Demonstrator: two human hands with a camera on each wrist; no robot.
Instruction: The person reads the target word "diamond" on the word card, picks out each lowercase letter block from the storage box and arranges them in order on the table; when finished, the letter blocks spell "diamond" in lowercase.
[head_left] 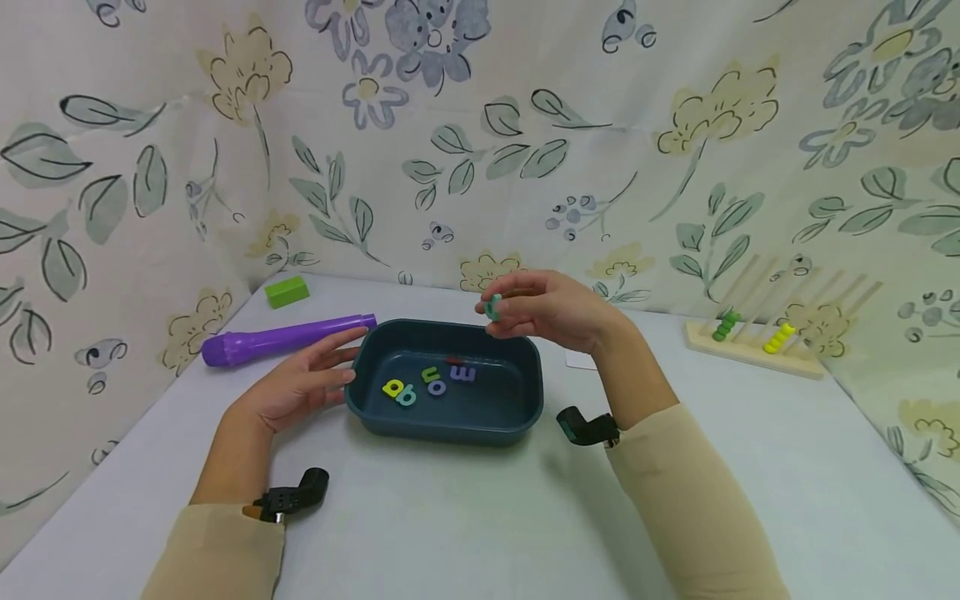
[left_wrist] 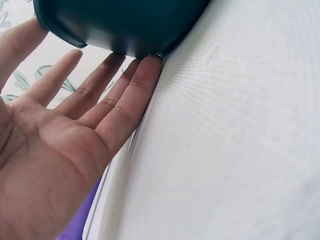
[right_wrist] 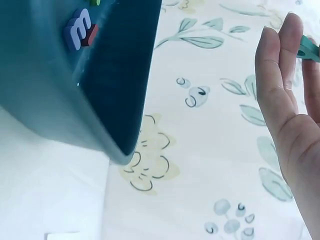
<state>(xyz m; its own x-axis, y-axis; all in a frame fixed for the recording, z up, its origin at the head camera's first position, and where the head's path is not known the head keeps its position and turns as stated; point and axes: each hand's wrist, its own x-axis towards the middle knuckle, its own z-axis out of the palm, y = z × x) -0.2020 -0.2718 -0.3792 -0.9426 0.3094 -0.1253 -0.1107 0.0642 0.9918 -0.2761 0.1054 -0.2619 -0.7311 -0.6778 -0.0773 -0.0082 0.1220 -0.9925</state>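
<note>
My right hand (head_left: 543,308) pinches a small teal toy letter (head_left: 492,307) above the far right rim of a dark teal tub (head_left: 450,432). In the right wrist view the same letter (right_wrist: 308,48) is partly hidden by the fingers. Fingers spread and fairly straight, my left hand (head_left: 300,383) touches the tub's left wall; the left wrist view shows its fingertips (left_wrist: 148,65) against the side. Inside the tub lie several loose letters: a yellow one (head_left: 393,388), a teal one (head_left: 406,396), a green one (head_left: 430,375), a purple ring-shaped one (head_left: 437,387), a purple m (head_left: 462,374) and a red piece (head_left: 453,361).
A purple toy microphone (head_left: 285,340) lies left of the tub, behind my left hand. Farther back is a green block (head_left: 287,292). On the right stands a wooden peg rack (head_left: 753,348) with green and yellow beads. A flower-patterned cloth (head_left: 480,167) hangs behind the table.
</note>
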